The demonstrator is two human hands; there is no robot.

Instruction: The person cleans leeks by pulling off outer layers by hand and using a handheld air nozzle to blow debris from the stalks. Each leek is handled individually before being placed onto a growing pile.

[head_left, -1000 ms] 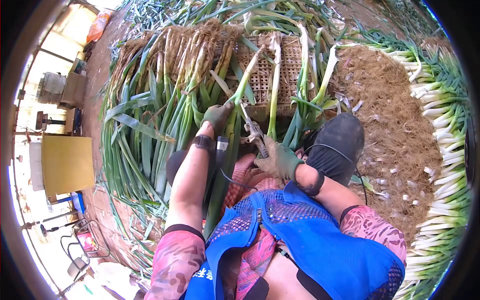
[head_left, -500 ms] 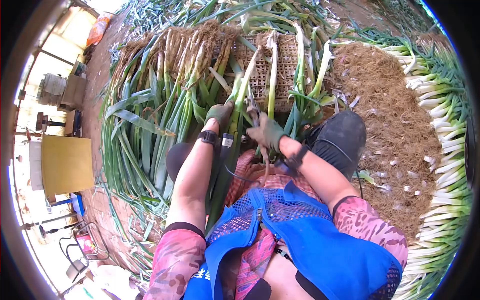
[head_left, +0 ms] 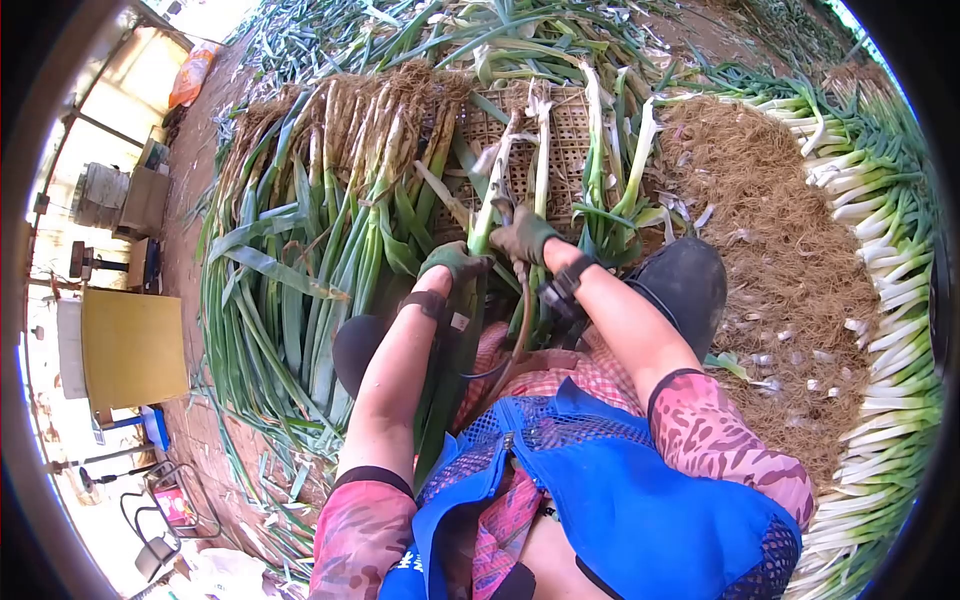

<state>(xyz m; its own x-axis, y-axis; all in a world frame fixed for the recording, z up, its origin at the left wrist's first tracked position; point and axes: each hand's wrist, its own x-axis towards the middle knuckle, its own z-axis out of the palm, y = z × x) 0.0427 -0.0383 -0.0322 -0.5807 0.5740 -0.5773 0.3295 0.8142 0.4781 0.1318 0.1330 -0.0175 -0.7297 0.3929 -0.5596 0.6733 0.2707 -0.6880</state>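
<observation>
While left gloved hand grips a green-white leek, right gloved hand grips a hose-fed metal tool. Clean white-stemmed leeks line right edge; many brown-rooted, uncleaned leeks lie upper left.

From the wearer's head, the single round, wide-angle view looks forward and steeply down, close over the blue mesh-trimmed vest at lower centre, toward the tan perforated plastic crate at upper centre.
</observation>
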